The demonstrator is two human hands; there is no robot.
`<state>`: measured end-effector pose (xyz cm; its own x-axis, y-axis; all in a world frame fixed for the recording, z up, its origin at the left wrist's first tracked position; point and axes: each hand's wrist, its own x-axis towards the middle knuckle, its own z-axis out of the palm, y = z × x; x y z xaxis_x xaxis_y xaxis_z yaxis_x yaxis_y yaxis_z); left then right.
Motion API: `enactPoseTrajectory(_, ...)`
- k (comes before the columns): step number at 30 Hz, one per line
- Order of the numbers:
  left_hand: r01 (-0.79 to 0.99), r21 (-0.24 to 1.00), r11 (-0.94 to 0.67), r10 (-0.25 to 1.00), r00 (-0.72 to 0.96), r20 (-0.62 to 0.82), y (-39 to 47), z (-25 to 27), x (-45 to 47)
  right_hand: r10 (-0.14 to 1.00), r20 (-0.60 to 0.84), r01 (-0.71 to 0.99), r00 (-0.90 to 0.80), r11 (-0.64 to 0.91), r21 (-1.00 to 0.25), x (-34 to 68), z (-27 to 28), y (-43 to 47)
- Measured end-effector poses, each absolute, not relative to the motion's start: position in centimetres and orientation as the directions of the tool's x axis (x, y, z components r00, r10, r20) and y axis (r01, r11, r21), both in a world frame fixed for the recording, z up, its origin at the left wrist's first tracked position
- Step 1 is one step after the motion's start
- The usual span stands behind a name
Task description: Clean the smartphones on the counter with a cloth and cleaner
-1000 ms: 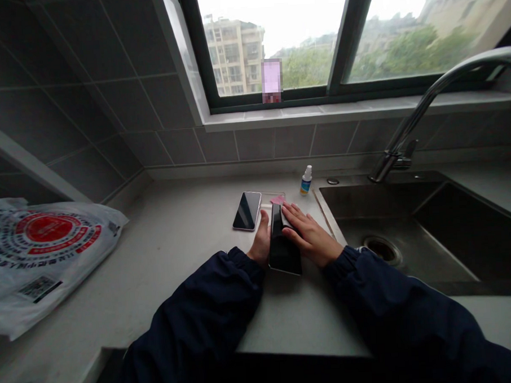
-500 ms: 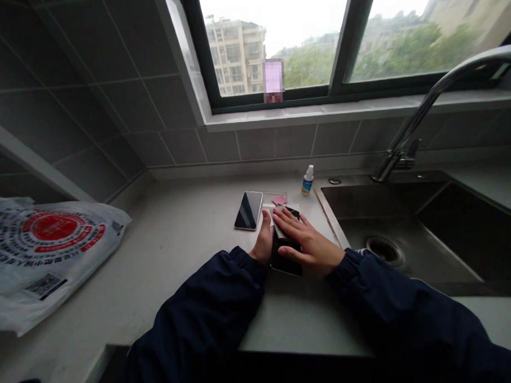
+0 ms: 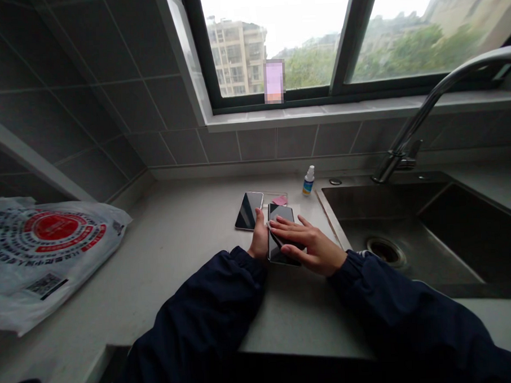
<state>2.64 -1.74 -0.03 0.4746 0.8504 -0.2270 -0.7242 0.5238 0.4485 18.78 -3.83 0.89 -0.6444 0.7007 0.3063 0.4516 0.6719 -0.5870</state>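
A dark smartphone (image 3: 281, 214) is in my left hand (image 3: 260, 239), which is closed along its left edge with the thumb pointing up. My right hand (image 3: 311, 242) lies across the middle of the screen, fingers together and pointing left. Beneath those fingers is a thin grey cloth, mostly covered; only a pale edge shows at the fingertips. A second smartphone (image 3: 245, 210) rests face up on the counter, just left of my left hand. Beyond the held phone is a small pink piece (image 3: 280, 200) beside a thin clear-edged item. A small spray bottle (image 3: 308, 181) with a white cap stands upright behind my right hand.
To the right is a steel sink (image 3: 409, 213) with a tall curved faucet (image 3: 425, 108). A white plastic bag (image 3: 50, 257) with red print lies at the left on the pale counter (image 3: 176, 234). Behind the counter are a tiled wall and a window (image 3: 274, 38).
My right hand has slid down the phone's screen with the cloth, uncovering the upper part. The phone is tilted a little differently, and its screen now reflects more light.
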Motion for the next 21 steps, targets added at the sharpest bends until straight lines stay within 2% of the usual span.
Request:
enactPoseTrajectory(13,-0.692,0.455,0.560,0.819,0.546,-0.176,-2.2,0.2,2.7,0.858,0.286,0.645,-0.427,0.510,-0.569,19.1,-0.8,-2.3)
enactPoseTrajectory(21,-0.595,0.518,0.615,0.771,0.591,-0.237,-2.9,0.6,3.1,0.883,0.281,0.672,-0.375,0.468,-0.574,19.3,-1.0,-2.2)
